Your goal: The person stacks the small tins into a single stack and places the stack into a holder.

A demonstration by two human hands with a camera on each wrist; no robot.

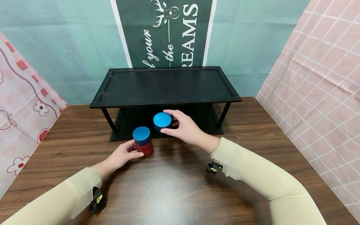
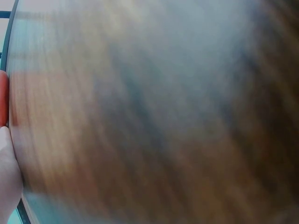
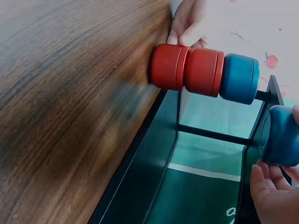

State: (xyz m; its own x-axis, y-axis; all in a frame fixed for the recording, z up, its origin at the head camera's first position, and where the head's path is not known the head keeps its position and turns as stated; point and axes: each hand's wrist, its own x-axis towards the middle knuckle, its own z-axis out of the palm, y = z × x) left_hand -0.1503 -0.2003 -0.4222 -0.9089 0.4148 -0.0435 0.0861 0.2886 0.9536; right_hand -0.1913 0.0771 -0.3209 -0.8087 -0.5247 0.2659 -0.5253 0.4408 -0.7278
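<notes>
- The left hand (image 1: 121,157) is curling its thumb and fingers against one side of the lower smooth red cylindrical canister (image 3: 166,67), apparently steadying it on the brown wood-grain table (image 1: 168,190).
- The upper smooth red cylindrical canister (image 3: 203,71) is sitting on that one, and a smooth blue cylindrical canister (image 1: 141,134) is topping the stack; all three are standing in front of the black two-level rack (image 1: 166,87).
- The right hand (image 1: 185,127) is pinching a second blue cylindrical canister (image 1: 162,119) between thumb and fingers, holding it raised, to the right of the stack and apart from it. Whether the pieces are metal or hard plastic, the pictures are not showing clearly.
- Judging by this arrangement, the step in hand is adding a fourth piece: three are already standing stacked, and the fourth is not yet resting on them.
- The next move, as a judgement, is calling for centring the held canister over the stack's blue top, keeping its base level, lowering it gently and releasing only once it is sitting flat, with the left hand bracing the bottom so the column is not tipping.
</notes>
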